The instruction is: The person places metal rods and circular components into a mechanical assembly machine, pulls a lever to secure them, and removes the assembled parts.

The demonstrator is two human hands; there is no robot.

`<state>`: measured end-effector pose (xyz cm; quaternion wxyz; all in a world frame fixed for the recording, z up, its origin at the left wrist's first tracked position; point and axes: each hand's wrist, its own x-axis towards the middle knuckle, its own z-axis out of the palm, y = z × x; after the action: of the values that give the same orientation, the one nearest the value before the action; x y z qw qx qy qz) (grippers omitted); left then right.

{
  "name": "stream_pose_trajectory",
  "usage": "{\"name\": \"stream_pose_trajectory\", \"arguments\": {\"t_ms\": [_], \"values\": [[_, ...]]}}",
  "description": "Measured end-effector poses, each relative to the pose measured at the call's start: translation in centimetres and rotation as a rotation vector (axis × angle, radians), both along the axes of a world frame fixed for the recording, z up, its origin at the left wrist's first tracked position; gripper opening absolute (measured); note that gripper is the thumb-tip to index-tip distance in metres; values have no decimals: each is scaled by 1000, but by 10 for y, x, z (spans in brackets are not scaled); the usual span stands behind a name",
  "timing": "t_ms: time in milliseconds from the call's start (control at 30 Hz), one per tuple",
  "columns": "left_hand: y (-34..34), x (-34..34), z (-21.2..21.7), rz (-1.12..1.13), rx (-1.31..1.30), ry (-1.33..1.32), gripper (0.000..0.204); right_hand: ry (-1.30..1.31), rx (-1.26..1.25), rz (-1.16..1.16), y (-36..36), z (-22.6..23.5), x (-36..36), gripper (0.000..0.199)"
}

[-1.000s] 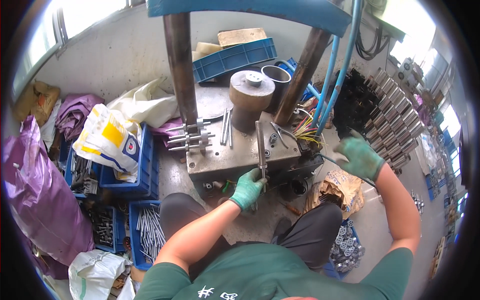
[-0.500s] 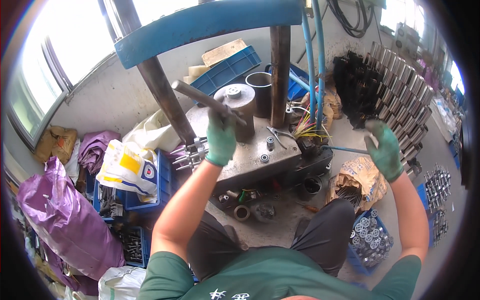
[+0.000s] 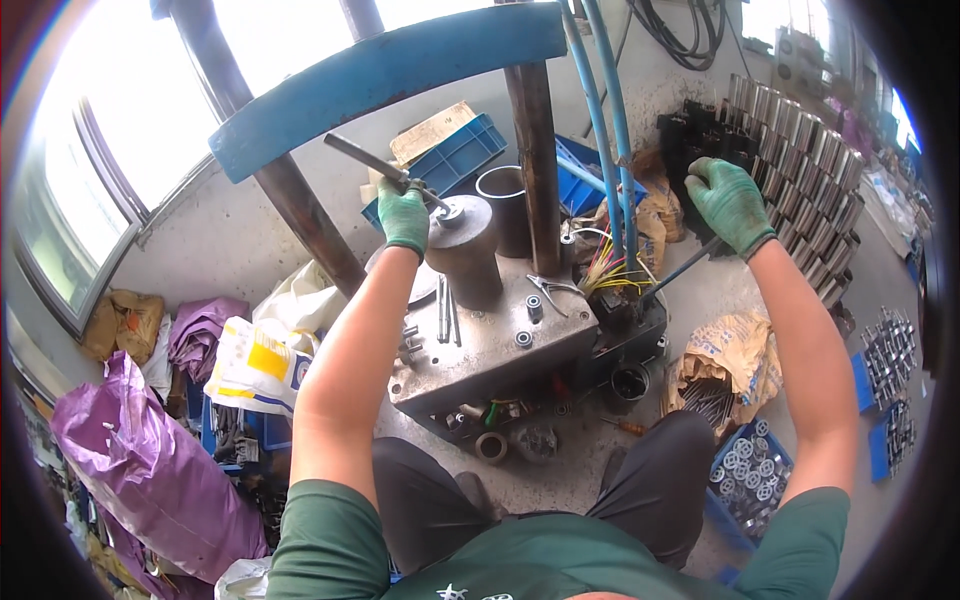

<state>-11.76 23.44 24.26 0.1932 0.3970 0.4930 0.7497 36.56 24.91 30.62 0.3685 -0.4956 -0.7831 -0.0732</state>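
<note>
My left hand (image 3: 403, 218), in a green glove, is closed around a long metal bar (image 3: 358, 154) just left of a thick metal cylinder (image 3: 468, 262). A thinner shiny rod reaches from beside that hand to the round piece (image 3: 449, 214) on the cylinder's top. The cylinder stands on the steel base (image 3: 480, 350) of a press with a blue crossbeam (image 3: 390, 75). On the right, my gloved right hand (image 3: 728, 205) has curled fingers at the upper end of a lever (image 3: 685, 268); its palm hides the lever's end.
Pliers (image 3: 550, 292), small metal rings (image 3: 524, 339) and thin rods (image 3: 443, 310) lie on the base. Behind the cylinder is an open tube (image 3: 500, 185). Steel tubes (image 3: 795, 170) are stacked at right, above a blue crate of wheel-shaped parts (image 3: 745, 470). A purple sack (image 3: 150, 460) leans at left.
My left hand and the bar have shifted left, beside the cylinder's top. My right hand has moved up and left, its fingers now more curled, and the lever slants upward. The view has shifted.
</note>
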Motion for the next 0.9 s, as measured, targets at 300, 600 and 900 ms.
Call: {"name": "stream_pose_trajectory", "arguments": {"t_ms": [300,600,900], "values": [[24,-21,-6,-50,-79,486,30,-36,-41,-3,-19,1,1,26],[19,-15,-8,-19,-150,510,31,-159,-184,26,-108,-37,44,44],[10,7,-27,41,-110,435,22,-545,-606,244,-161,-74,64,44]]}}
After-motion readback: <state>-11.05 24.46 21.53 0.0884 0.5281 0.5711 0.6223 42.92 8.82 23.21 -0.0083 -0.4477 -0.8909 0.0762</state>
